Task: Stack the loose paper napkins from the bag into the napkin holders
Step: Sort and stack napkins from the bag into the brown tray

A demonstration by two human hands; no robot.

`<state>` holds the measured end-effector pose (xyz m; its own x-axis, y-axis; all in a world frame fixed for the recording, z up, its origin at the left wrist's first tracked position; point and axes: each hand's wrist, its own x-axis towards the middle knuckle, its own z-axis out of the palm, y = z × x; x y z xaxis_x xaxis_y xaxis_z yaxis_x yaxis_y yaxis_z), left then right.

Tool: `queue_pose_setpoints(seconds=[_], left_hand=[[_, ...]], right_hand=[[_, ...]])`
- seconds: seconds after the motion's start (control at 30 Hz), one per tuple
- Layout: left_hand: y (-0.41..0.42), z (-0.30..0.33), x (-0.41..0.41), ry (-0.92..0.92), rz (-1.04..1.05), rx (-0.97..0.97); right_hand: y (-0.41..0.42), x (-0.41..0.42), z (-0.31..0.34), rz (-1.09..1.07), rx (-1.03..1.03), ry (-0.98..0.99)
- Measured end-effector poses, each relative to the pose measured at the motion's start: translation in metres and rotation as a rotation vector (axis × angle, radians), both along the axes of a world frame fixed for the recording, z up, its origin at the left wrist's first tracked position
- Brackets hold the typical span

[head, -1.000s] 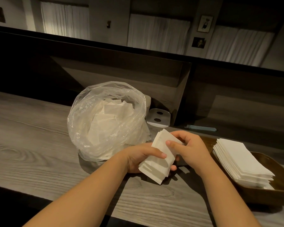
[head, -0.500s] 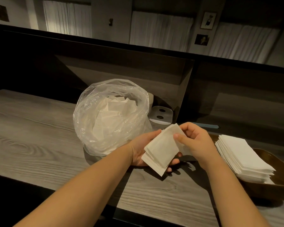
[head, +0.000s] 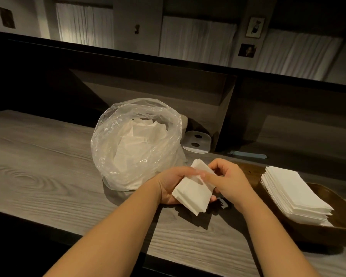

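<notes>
A clear plastic bag [head: 136,144] stands open on the wooden counter with loose white napkins inside. Just right of it I hold a small stack of white napkins [head: 192,194] above the counter. My left hand [head: 172,182] cups the stack from below and the left. My right hand [head: 230,178] grips its upper right side, with the index finger laid across the top. At the far right a dark wooden napkin holder [head: 328,194] carries a neat pile of napkins [head: 290,194].
A white plastic piece with two dark holes [head: 196,144] lies behind the bag, against a dark partition [head: 224,108]. A thin blue strip [head: 248,154] lies further right. The grey wooden counter [head: 48,172] stretches left, and its front edge runs below my forearms.
The stack has tilted and shifted in my hands. My left thumb has come over its top edge, and my right index finger now lies across the top napkin.
</notes>
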<state>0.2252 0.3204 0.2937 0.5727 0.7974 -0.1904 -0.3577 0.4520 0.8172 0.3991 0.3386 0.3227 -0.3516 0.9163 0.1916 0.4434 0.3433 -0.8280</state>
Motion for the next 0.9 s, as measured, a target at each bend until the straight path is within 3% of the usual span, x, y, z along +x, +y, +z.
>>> queue_pose_setpoints(seconds=[0.23, 0.33, 0.43, 0.5, 0.63, 0.8, 0.9], left_hand=[[-0.002, 0.002, 0.000, 0.103, -0.064, 0.076], [-0.001, 0.002, -0.005, 0.026, -0.032, 0.066], [0.000, 0.004, -0.007, 0.030, 0.219, 0.093], [0.000, 0.005, -0.002, 0.146, 0.428, 0.177], [-0.003, 0.001, 0.010, 0.688, 0.685, 0.597], [0.002, -0.007, 0.013, 0.816, 0.778, 0.688], [0.000, -0.001, 0.014, 0.623, 0.836, 0.801]], right_hand=[[0.001, 0.000, 0.002, 0.101, -0.152, -0.047], [0.004, 0.003, 0.003, -0.023, -0.126, 0.139], [0.008, 0.004, 0.002, -0.161, -0.119, 0.329], [0.010, 0.003, -0.002, -0.216, -0.121, 0.417], [0.015, 0.000, -0.009, -0.289, -0.138, 0.501], [0.021, -0.001, -0.015, -0.353, -0.194, 0.590], [0.025, 0.001, -0.016, -0.372, -0.240, 0.639]])
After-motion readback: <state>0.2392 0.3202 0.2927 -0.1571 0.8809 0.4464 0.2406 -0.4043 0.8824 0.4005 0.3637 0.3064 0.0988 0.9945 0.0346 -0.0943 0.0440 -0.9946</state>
